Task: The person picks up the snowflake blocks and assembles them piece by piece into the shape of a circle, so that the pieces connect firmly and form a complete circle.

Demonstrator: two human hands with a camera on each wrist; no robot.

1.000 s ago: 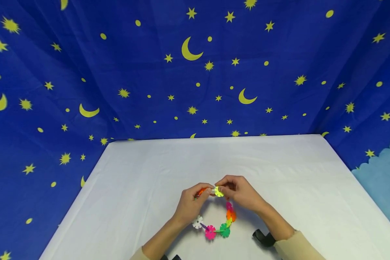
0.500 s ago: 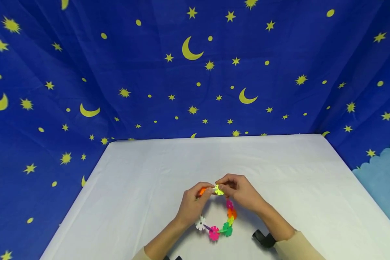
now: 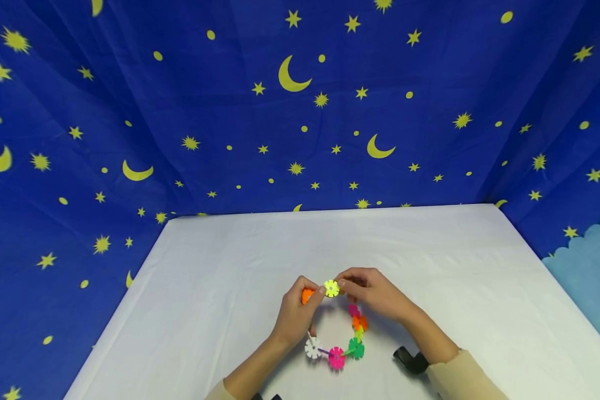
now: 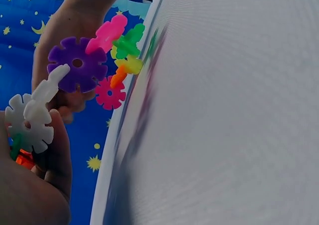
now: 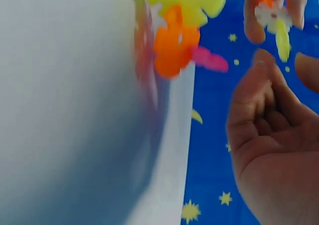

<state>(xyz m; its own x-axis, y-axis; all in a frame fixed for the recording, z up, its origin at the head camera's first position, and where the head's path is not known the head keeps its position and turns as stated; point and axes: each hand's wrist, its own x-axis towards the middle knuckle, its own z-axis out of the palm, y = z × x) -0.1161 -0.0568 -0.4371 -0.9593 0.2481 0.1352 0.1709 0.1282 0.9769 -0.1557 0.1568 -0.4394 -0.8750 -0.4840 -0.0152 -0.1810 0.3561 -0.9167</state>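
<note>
A loop of colourful notched plastic snowflake discs hangs between my hands in the head view. My left hand (image 3: 291,318) pinches its upper left part, by an orange disc (image 3: 307,295). A yellow disc (image 3: 331,288) sticks out past the left thumb, its face fully in sight. My right hand (image 3: 377,295) is at that disc's right side, thumb and fingertip apart around its edge in the right wrist view. Lower on the loop are a white disc (image 3: 312,348), a pink disc (image 3: 336,359) and a green disc (image 3: 356,348). A purple disc (image 4: 77,64) shows in the left wrist view.
A white-covered table (image 3: 230,255) lies under the hands. Blue cloth with yellow stars and moons (image 3: 300,133) rises behind and at the sides. A black object (image 3: 410,360) is beside the right forearm.
The right thumb has slid off the yellow disc's face to its right side, and the disc now faces up whole. The loop's lower part has swung slightly right.
</note>
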